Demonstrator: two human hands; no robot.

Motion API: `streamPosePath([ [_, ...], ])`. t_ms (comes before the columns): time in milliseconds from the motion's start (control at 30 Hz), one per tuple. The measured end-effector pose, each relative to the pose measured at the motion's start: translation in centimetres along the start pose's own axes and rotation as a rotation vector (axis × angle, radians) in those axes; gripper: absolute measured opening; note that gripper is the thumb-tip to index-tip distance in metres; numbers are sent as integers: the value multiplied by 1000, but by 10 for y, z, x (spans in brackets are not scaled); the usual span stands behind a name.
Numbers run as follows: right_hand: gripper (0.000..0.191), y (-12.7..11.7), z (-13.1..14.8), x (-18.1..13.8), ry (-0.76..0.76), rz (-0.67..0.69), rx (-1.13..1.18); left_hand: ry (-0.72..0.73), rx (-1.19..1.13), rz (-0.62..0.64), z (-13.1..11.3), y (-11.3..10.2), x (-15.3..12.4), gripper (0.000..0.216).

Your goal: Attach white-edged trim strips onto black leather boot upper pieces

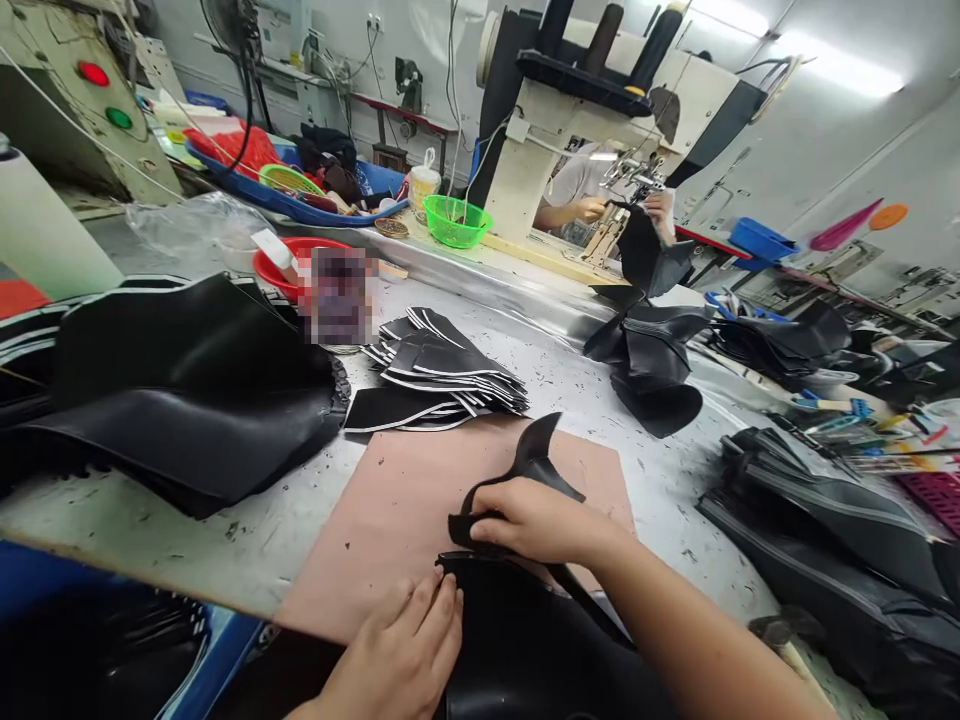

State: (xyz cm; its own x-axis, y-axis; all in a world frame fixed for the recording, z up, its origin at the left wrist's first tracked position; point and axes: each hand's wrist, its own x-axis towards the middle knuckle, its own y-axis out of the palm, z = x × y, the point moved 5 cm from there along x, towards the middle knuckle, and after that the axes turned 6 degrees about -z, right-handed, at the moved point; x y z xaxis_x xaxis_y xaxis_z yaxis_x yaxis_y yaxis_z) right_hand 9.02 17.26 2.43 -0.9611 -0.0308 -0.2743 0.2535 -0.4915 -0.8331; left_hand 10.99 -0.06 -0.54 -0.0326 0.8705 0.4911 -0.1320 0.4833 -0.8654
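Observation:
A curved black leather piece (534,452) rises off a pink-brown cutting mat (390,510) near the table's front edge. My right hand (536,520) is closed on its lower end, pinching it. A larger black leather piece (517,640) lies at the front of the mat. My left hand (401,655) rests on that piece's left edge, fingers stretched out together and pressing it flat.
A fanned stack of white-edged black cut pieces (439,375) lies behind the mat. Large black leather heaps sit at left (187,400) and right (832,550). Another person's hands (600,208) work at a sewing machine (592,100) across the table. A green bowl (455,220) stands behind.

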Motion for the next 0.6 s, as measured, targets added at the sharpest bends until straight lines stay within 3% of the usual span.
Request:
streamPosePath([
  [67,9,7,3,3,-20,33,141,6,-2,19,-1,1,0,34],
  [267,11,7,-12,17,-25,41,150,16,-15,56,-1,6,-4,35],
  [433,11,1,-26,18,11,90,42,22,-18,59,-3,7,-7,36],
  [600,16,-21,-49,10,177,19,-168,-7,-22,28,-4,5,-8,35],
])
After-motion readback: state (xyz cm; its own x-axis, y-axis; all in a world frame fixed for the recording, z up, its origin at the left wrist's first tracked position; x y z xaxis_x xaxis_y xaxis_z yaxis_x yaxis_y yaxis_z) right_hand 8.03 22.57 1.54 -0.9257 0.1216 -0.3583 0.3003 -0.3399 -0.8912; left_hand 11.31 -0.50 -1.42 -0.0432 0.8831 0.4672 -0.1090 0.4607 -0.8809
